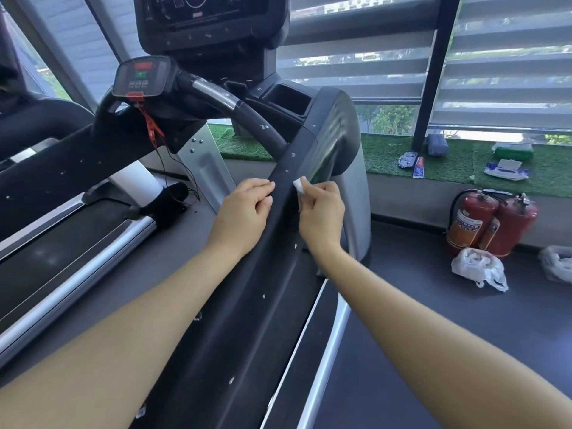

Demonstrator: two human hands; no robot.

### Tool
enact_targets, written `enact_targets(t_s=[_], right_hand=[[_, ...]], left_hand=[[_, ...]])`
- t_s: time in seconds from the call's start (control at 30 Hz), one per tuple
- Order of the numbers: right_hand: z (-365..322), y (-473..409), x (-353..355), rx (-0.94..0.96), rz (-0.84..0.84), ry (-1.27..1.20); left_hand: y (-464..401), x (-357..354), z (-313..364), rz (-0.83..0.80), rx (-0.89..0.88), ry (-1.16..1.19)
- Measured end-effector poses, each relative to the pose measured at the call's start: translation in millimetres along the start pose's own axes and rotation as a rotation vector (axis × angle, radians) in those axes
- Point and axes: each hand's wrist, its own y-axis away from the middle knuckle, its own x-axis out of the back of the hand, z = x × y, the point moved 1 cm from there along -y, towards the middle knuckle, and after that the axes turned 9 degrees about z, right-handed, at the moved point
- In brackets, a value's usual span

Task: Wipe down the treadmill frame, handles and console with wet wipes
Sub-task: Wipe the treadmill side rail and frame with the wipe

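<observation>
We see the right hand (322,212) pinching a balled wipe (299,184) against the black side rail (263,243), while the left hand (244,212) rests on the rail's other edge, fingers curled over it.

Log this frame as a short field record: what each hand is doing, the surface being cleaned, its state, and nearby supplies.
left hand: left hand rests on the side rail, fingers curled over its edge
right hand: right hand pinches a wadded wet wipe against the rail
surface state: white specks dot the black rail
supplies: wipe packs on the green turf ledge
floor: two fire extinguishers, white plastic bag
</observation>
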Motion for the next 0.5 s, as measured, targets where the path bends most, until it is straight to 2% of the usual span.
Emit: enact_targets(t_s=[0.1,0.23,0.33,0.5], right_hand=[[0.2,-11.3,-2.1,-0.089,-0.007,-0.004],[-5.0,38.7,7.7,0.08,-0.051,-0.025],[-6.9,69.5,16.7,0.051,-0.107,-0.09],[-4.6,35.5,8.0,0.038,-0.042,0.0]], left_hand=[[0.0,-0.5,-0.4,0.002,-0.003,0.004],[-0.5,-1.1,-0.1,-0.001,-0.015,0.004],[-0.8,-0.4,-0.8,0.001,-0.019,-0.001],[-0.8,-0.8,0.2,-0.002,-0.017,0.0]])
